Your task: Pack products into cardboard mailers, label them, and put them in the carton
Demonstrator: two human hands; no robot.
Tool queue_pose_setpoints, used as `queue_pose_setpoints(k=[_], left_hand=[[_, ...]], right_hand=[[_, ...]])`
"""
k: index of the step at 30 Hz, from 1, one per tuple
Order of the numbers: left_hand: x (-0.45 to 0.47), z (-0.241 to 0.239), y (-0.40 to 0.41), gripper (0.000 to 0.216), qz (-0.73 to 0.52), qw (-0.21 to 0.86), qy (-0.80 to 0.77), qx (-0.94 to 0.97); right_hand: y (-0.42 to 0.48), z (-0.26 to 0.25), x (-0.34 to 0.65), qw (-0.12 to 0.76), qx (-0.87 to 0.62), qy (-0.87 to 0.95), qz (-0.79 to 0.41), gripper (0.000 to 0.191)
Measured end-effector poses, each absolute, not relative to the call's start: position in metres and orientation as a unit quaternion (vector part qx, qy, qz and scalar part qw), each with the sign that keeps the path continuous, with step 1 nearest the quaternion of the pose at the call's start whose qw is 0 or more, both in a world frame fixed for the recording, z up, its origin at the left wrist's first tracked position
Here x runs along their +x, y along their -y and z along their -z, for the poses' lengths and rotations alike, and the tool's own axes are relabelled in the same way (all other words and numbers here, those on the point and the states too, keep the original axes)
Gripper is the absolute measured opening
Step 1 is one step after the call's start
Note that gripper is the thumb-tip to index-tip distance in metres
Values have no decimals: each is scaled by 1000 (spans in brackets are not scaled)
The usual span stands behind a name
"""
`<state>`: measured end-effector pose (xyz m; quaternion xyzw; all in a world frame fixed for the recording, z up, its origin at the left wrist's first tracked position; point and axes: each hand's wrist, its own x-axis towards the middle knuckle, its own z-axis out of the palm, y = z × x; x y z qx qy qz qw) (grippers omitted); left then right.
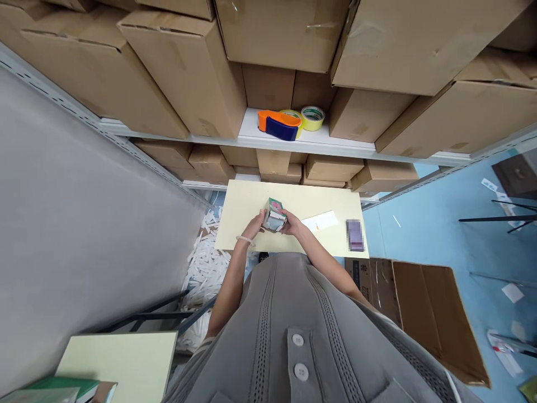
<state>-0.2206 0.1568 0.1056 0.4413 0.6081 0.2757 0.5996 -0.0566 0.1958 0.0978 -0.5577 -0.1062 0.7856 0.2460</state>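
Right now we hold a small box (274,215) between both hands, just above the near half of the pale yellow bench (245,204). Our left hand (255,225) cups its left side and our right hand (292,225) wraps the right side. Both are closed on it, with neither spread.

The grip looks low on the box, so we judge it could tip out forward. It might land on the bench, or slip past the near edge into the heap of white strips (205,268) on the floor. Our right forearm passes close to a paper slip (321,221), and a careless sweep could push it toward the phone (354,235) at the bench's corner.

We cannot tell whether the small box is open or what it contains. A floor carton (419,313) beside the bench gapes with its flaps spread, but its inside is not readable. The shelf cartons (184,67) are shut, and a tape dispenser (279,124) lies between them.
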Motion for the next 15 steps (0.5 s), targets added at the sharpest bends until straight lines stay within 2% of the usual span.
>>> queue_pose_setpoints(k=[3,8,11,15], left_hand=[[-228,-117,-160,74,-274,571,-615,470],[-240,-123,-157,65,-329,562,-567,504],[-250,-120,-154,64,-322,585,-517,535],[-254,-108,-153,75,-313,546,-500,595]], right_hand=[[-192,-105,-60,253,-520,40,-815,15],[-185,-107,-65,287,-517,89,-802,15],[-185,-104,-65,335,-508,186,-771,28],[-182,-93,-62,404,-512,334,-680,56]])
